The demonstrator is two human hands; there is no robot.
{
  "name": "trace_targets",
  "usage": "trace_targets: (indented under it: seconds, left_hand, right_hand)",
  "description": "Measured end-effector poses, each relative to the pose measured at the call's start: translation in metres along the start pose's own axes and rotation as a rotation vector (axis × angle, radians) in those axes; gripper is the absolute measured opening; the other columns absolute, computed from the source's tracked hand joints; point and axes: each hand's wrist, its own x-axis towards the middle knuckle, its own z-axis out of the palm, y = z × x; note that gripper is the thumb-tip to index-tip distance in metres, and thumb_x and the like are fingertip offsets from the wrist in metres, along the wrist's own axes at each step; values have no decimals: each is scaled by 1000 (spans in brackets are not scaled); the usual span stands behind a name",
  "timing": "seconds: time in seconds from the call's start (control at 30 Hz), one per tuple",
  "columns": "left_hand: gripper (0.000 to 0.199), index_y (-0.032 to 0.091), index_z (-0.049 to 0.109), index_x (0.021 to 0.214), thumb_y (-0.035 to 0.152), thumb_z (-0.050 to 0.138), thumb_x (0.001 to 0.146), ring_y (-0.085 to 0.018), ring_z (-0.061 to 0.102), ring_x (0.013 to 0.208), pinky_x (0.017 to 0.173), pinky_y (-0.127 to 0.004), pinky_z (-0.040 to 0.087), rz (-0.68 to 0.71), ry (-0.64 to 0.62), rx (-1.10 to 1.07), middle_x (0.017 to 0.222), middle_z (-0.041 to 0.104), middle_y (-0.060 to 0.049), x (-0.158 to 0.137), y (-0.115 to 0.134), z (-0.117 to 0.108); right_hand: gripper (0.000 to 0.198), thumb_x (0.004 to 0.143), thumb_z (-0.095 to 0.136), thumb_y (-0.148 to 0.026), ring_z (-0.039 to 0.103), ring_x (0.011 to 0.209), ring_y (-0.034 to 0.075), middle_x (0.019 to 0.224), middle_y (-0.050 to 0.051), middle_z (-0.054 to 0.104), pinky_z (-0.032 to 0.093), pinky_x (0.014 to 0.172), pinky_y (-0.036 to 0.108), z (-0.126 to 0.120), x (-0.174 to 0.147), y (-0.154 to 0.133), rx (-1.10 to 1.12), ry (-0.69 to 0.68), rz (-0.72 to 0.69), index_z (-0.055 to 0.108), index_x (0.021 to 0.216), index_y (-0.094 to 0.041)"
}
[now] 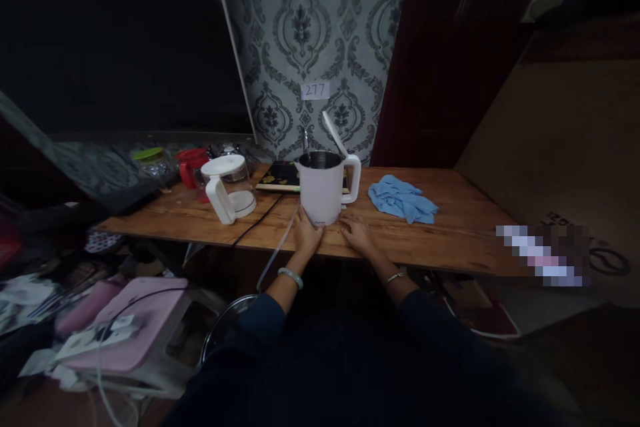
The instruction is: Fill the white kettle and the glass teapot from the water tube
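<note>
A white electric kettle (321,192) stands upright near the table's front edge, its lid (334,133) raised and its handle on the right. The inside looks dark; whether it holds water I cannot tell. My left hand (307,233) is closed against the lower left of the kettle, fingers around its base. A pale cord (277,251) hangs down beside that hand. My right hand (357,235) rests on the tabletop just right of the kettle's base, fingers loosely apart with nothing seen in them. A crumpled blue cloth (401,199) lies farther right.
Left on the wooden table (425,240) stands a glass jug with white lid and handle (225,190). Behind it are a red-handled jug (193,170) and a green-lidded one (153,167). A black-and-gold cooktop (278,175) lies behind the kettle. A pink stool (143,320) holds a power strip.
</note>
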Motion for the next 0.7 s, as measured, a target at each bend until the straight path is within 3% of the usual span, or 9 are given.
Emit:
trace_targets:
  seconds: [0.47,0.7]
  left_hand:
    - [94,14,24,154,29,74,76,-36,51,134,105,-45,48,-39,-16,49,151,42,-23,-1,7,-3]
    - [90,8,26,154,29,71,79,-37,47,139,110,-45,44,-36,-17,38,150,41,-26,-1,6,-2]
  right_hand:
    - [38,90,56,-20,55,129,27,138,9,65,37,113,45,1,1,3,17,7,-19,71,125,-20]
    - [38,91,55,-19,54,131,28,140,13,64,36,114,43,0,0,1,10,-2,-12,71,126,-14]
